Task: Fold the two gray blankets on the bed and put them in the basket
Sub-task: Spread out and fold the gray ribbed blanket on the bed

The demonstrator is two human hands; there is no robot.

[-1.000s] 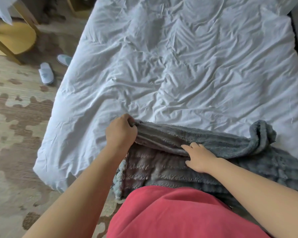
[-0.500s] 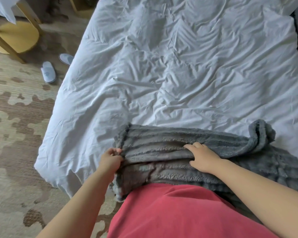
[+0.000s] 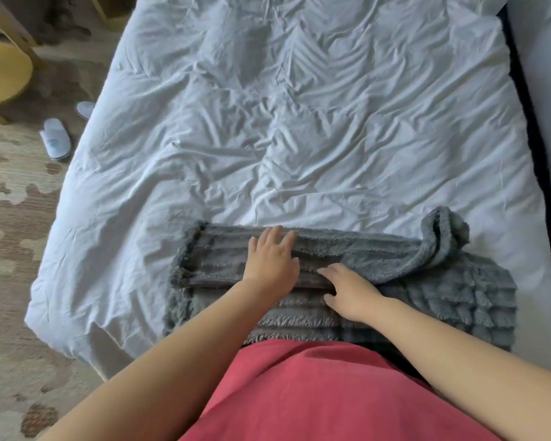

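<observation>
We see the gray blanket [image 3: 442, 297] lying across the near edge of the bed [image 3: 299, 122], on top of the wrinkled white duvet [image 3: 204, 173], right in front of the person's red garment [image 3: 315, 393]. The gray blanket is ribbed and plush. It lies in stacked layers: a narrower folded band sits on top towards the far side, and a broader layer spreads beneath it towards the right. We cannot tell whether these layers are one blanket or two. At the right end of the top band, a corner [image 3: 442, 237] curls up and over into a loose roll.

The left hand [image 3: 272, 265] rests palm down on the top band. Its fingers [image 3: 275, 237] are straight and slightly spread, and the tips reach the far edge of the fold. The right hand [image 3: 350, 296] lies just beside it, a little nearer to the body, also palm down on the blanket. Its fingers [image 3: 330, 270] are straight and close together, pointing left along the near edge of the top band, and they pinch nothing. The two hands are near each other but not touching.

On the patterned carpet [image 3: 10, 249] to the left of the bed we see a pair of white slippers [image 3: 55, 138]. Beyond them a yellow seat [image 3: 4, 71] with a wooden frame stands at the left edge of the view.
</observation>
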